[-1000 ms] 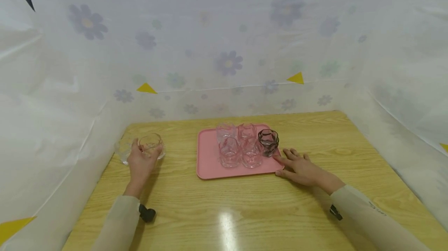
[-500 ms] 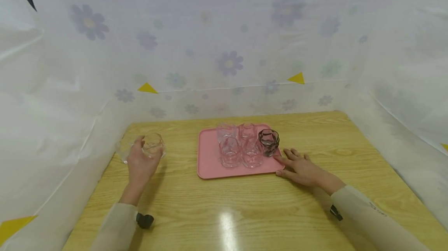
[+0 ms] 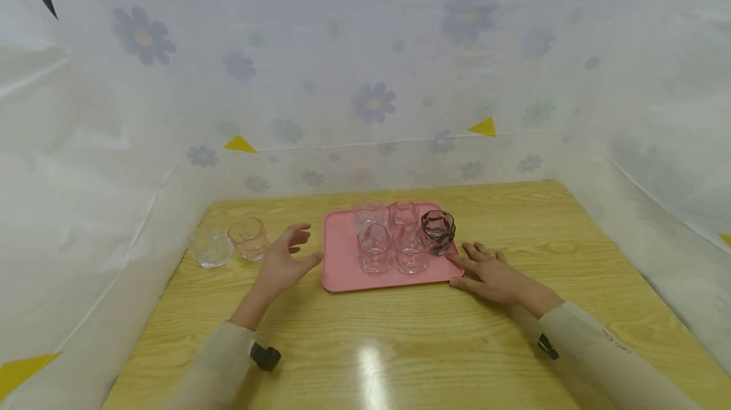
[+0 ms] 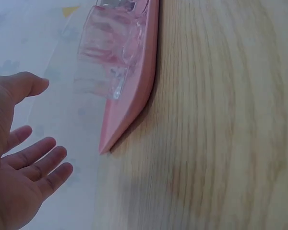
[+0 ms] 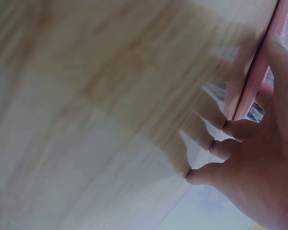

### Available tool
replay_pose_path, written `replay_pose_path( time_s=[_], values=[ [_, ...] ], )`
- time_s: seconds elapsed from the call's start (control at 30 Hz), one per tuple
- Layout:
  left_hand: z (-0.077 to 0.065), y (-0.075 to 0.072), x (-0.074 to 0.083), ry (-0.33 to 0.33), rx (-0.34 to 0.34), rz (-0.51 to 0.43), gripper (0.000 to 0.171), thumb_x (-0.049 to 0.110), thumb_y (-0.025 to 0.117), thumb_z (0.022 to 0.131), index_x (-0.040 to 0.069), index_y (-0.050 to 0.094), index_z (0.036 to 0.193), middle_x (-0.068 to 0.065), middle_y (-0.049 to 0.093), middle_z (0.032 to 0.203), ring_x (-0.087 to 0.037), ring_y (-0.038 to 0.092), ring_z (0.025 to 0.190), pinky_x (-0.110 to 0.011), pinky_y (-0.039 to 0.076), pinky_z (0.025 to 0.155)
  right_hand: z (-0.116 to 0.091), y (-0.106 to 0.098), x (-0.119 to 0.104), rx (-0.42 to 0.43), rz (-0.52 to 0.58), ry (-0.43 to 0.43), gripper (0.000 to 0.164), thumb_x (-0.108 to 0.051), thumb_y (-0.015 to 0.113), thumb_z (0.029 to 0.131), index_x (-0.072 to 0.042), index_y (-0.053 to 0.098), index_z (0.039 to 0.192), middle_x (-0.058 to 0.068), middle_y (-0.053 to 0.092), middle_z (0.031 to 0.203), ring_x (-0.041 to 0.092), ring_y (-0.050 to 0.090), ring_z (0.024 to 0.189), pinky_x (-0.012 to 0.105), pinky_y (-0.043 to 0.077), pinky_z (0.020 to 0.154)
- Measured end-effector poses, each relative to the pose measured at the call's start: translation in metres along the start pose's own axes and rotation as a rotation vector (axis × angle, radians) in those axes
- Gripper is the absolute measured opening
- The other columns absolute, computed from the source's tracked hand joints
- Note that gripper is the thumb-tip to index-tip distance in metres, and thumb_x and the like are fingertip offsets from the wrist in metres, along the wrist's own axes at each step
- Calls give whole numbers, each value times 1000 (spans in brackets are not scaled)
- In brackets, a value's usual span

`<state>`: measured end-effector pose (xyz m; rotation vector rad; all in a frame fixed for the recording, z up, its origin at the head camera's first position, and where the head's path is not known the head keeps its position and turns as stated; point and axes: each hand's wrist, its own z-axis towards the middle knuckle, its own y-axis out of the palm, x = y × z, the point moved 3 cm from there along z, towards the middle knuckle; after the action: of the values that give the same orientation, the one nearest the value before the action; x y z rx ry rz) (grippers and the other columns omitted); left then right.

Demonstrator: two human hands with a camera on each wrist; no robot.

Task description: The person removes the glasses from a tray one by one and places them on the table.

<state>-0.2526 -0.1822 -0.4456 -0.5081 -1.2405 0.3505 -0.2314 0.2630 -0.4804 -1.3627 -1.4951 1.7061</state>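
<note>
My left hand holds nothing, its fingers relaxed and spread, just left of the pink tray. In the left wrist view the thumb and fingers stand apart, with the tray's corner beyond them. Several clear glasses stand on the tray, among them a front-left glass and a front-right glass. A dark grey glass is at the tray's right edge. My right hand rests beside that edge, thumb and index finger touching the tray, other fingertips on the table in the right wrist view.
Left of the tray, an amber-tinted glass and a clear glass stand side by side on the wooden table. A white flower-patterned curtain hangs round the back and sides.
My left hand has let go of the amber-tinted glass and moved right, toward the tray. That glass stays beside the clear one. The right hand has not moved.
</note>
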Motion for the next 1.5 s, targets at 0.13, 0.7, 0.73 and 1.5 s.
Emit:
replay_pose_path(
  time_s=[0.13, 0.7, 0.73, 1.5],
  values=[
    [6, 20, 7, -5, -90, -43, 69, 29, 83, 93, 11, 51, 152, -25, 63, 142, -42, 61, 132, -59, 52, 109, 0, 0, 0, -4, 0, 7, 70, -58, 54, 106, -18, 43, 162, 33, 26, 168, 59, 19, 156, 86, 15, 115],
    [20, 73, 22, 16, -182, -153, 74, 12, 85, 88, 0, 49, 151, -24, 65, 138, -40, 62, 130, -56, 51, 113, 2, -2, 0, -13, 16, 15, 70, -58, 55, 105, -18, 44, 162, 32, 25, 169, 58, 17, 156, 87, 15, 115],
    [21, 75, 22, 14, -184, -150, 74, 13, 85, 88, 0, 49, 151, -23, 65, 138, -40, 63, 130, -55, 51, 113, 1, -2, -1, -16, 16, 15, 70, -58, 55, 105, -18, 44, 162, 32, 25, 169, 58, 17, 156, 87, 15, 115],
    [29, 102, 20, -26, -166, -129, 81, 19, 88, 86, 2, 47, 155, -20, 66, 135, -32, 65, 121, -49, 56, 106, 3, 0, 1, -21, -10, 12, 71, -59, 53, 106, -19, 42, 163, 33, 27, 168, 59, 18, 156, 87, 16, 115]
  ],
)
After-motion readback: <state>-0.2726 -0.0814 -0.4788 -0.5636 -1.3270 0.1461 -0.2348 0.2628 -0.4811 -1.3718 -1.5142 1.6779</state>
